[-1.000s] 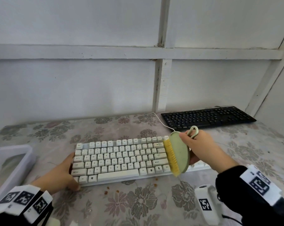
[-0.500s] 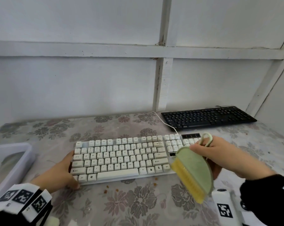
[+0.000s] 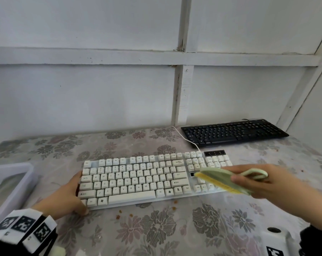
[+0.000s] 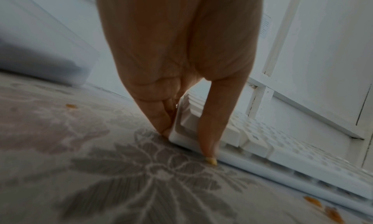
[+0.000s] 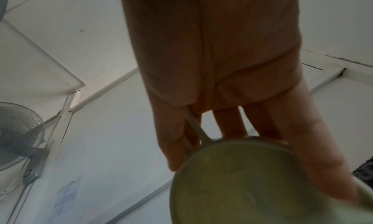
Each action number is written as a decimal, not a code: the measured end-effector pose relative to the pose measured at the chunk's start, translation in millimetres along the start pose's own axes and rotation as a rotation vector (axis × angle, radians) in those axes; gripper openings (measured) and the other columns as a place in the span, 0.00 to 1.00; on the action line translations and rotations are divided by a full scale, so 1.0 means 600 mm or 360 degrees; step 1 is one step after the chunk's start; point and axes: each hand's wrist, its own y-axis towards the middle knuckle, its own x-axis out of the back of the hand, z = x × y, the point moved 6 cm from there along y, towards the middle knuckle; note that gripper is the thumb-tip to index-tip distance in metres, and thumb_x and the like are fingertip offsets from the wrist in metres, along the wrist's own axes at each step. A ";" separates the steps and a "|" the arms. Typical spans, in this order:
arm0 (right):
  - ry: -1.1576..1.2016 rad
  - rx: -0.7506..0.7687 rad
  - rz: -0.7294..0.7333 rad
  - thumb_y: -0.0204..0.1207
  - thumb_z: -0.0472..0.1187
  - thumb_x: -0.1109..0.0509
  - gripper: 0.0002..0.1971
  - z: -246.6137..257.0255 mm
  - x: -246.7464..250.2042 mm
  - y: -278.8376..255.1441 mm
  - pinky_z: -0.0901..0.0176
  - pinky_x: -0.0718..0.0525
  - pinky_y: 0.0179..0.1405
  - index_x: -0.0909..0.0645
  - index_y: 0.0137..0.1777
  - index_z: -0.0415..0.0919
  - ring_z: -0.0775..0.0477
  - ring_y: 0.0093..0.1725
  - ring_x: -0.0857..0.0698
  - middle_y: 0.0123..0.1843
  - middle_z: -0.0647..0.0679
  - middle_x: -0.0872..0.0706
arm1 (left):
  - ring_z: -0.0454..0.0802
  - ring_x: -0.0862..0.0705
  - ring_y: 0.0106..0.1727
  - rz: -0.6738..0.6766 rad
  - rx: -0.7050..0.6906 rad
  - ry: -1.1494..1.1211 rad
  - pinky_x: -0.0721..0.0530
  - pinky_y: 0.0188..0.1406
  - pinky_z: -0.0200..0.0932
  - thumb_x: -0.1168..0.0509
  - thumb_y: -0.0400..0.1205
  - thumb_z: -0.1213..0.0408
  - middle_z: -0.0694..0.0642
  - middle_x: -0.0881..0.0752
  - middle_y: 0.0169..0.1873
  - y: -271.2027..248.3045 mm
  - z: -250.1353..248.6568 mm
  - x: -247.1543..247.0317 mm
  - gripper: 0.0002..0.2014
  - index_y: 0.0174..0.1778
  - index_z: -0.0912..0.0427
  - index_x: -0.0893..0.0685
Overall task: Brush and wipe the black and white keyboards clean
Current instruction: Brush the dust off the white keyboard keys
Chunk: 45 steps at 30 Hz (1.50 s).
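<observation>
A white keyboard (image 3: pixel 138 180) lies across the middle of the flowered table. My left hand (image 3: pixel 64 198) grips its near-left corner, with the thumb on the front edge and the fingers along the left side; the left wrist view shows the thumb (image 4: pixel 210 131) against the keyboard (image 4: pixel 282 147). My right hand (image 3: pixel 267 185) holds a green brush with yellow bristles (image 3: pixel 224 182), tilted almost flat over the number pad. Its loop handle (image 3: pixel 256 173) shows above my fingers. From the right wrist, the brush back (image 5: pixel 242 187) lies under the hand (image 5: pixel 222 67). A black keyboard (image 3: pixel 234 133) sits at the back right.
A translucent plastic box (image 3: pixel 8 183) stands at the left edge. Orange crumbs (image 3: pixel 173 202) lie on the cloth in front of the white keyboard. Its white cable (image 3: pixel 186 137) runs back toward the wall. A white wall closes the back and the right side.
My right hand swept the brush off the keys toward the front right, then brought it over the number pad, turned flatter. The left hand has stayed on the corner.
</observation>
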 end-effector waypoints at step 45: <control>0.0289 -0.0279 -0.0400 0.82 0.45 0.38 0.09 -0.062 -0.021 0.045 0.45 0.10 0.30 0.17 0.56 0.52 0.44 0.38 0.11 0.40 0.43 0.12 | 0.56 0.17 0.60 -0.0043 -0.0001 -0.0177 0.17 0.56 0.61 0.26 0.41 0.76 0.55 0.16 0.59 0.016 0.018 0.002 0.62 0.76 0.48 0.39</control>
